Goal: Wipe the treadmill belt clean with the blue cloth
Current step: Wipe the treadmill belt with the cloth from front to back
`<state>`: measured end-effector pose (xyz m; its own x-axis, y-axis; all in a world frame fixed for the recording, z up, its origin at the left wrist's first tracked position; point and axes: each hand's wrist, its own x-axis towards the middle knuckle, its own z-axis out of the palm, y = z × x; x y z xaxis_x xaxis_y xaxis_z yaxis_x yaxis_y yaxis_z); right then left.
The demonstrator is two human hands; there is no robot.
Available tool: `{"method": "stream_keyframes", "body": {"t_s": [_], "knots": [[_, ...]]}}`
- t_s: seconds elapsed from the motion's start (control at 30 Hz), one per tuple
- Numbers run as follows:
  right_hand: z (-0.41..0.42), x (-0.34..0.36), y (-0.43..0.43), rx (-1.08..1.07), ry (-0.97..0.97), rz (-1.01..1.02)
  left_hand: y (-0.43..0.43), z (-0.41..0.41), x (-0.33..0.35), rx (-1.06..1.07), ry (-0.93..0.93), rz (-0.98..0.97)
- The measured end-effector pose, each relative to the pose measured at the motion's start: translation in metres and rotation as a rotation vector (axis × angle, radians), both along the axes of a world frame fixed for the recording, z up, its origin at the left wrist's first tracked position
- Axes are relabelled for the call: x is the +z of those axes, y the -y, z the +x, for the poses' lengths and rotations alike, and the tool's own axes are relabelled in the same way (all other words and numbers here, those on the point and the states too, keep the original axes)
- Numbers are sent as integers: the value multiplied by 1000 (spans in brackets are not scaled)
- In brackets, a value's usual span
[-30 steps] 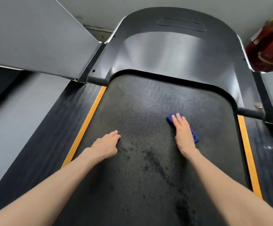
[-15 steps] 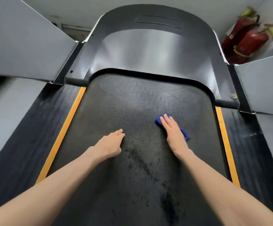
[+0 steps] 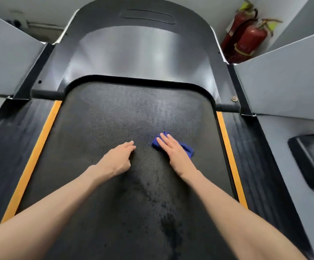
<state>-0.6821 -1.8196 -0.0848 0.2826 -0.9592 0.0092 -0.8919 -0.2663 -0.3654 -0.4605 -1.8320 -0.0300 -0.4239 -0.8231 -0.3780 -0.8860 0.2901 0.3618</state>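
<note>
The black textured treadmill belt (image 3: pixel 115 117) fills the middle of the view, with dark wet patches running down its centre. A small crumpled blue cloth (image 3: pixel 187 148) lies on the belt right of centre. My right hand (image 3: pixel 173 151) presses flat on top of it, fingers straight and together, so most of the cloth is hidden. My left hand (image 3: pixel 117 159) rests on the belt just left of the cloth, fingers loosely curled and holding nothing.
Orange strips (image 3: pixel 38 149) and black side rails (image 3: pixel 246 147) border the belt. The dark motor cover (image 3: pixel 139 53) curves at the far end. Grey panels (image 3: pixel 283 77) flank both sides. Two red fire extinguishers (image 3: pixel 246 36) stand at the back right; a black object (image 3: pixel 310 156) lies far right.
My right hand has slid the cloth left toward the belt's centre, closer to my left hand. The view has shifted so more of the right side shows.
</note>
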Motion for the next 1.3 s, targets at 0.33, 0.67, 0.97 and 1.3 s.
{"method": "stream_keyframes", "body": {"t_s": [0.33, 0.67, 0.97, 1.3], "knots": [[-60, 8, 5, -686, 122, -33, 11, -45, 2, -110, -27, 65], [-94, -1, 19, -461, 69, -116, 31, -81, 3, -133, 171, 10], [-119, 3, 98, -573, 24, -34, 28, -56, -8, -310, 266, 64], [-84, -3, -6, -659, 66, -94, 25, -60, -5, -344, 302, 117]]}}
